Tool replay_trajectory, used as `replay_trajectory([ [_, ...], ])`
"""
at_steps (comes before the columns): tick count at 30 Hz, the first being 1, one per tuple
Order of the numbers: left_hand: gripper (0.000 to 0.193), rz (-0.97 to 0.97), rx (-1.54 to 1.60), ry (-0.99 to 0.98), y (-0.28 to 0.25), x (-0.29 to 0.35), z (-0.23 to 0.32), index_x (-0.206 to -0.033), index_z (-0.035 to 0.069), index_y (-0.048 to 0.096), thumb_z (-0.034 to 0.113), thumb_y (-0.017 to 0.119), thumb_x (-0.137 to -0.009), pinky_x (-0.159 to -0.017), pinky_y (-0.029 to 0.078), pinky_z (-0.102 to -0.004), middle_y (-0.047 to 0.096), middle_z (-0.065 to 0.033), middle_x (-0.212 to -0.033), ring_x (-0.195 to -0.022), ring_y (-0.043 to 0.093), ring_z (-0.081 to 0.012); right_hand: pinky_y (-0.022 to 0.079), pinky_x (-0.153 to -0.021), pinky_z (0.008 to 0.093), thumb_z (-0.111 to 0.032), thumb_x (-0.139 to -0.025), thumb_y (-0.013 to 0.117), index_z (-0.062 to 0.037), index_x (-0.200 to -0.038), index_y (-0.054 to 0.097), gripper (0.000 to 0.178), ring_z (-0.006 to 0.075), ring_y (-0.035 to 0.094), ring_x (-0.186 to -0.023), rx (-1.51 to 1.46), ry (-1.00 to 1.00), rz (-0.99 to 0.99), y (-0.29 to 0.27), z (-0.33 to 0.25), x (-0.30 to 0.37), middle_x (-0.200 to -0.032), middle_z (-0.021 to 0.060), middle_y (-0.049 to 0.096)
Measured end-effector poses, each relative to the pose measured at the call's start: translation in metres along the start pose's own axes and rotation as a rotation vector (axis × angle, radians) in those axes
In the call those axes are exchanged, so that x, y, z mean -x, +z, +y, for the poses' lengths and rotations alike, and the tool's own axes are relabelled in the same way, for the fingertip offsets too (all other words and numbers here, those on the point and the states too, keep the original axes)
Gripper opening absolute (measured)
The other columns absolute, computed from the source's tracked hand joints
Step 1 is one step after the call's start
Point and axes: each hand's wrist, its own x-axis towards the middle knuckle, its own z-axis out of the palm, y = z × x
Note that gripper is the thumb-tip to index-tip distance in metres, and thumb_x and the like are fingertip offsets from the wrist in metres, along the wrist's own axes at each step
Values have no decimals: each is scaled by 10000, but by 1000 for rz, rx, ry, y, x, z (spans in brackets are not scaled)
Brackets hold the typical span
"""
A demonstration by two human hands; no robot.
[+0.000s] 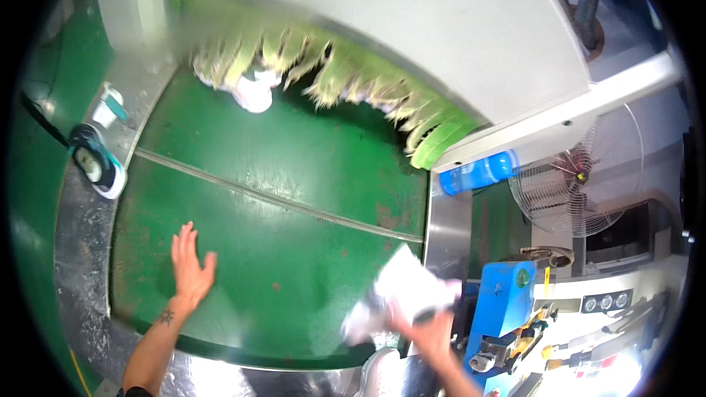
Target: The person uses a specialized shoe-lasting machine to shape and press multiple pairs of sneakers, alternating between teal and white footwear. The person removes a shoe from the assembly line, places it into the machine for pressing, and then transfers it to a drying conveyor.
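Hands at green belt (279, 198), near edge.
Your left hand (190, 265) lies flat, fingers spread; right hand (426, 331) grips a blurred white item (401, 290).

Green belt (279, 176), white packet (401, 283)

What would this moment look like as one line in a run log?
left hand: open, flat on green belt | right hand: gripping blurred white item at belt edge | another white item by fringed curtain
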Motion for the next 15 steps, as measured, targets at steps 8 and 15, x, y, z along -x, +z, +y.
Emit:
replay_trajectory([
  [8,677,-1489,1051,-880,-155,112,248,-1361,-23,345,487,467,-933,-1051,353,-367,446,-180,-1358,-1243,447,-258,494,-911,351,-131,-598,768,-93,-1295,486,753,272,527,-1178,119,-943,-101,-99,-3,200,-1317,155,488],
  [15,577,-949,1056,-315,-119,231,358,-1322,-34,392,366,504,-922,-922,420,-386,497,-186,-1283,-1150,506,-256,362,-1029,379,-218,-706,783,43,-1298,427,738,269,477,-1206,-1288,155,250,-68,60,370,-1296,195,495],
])
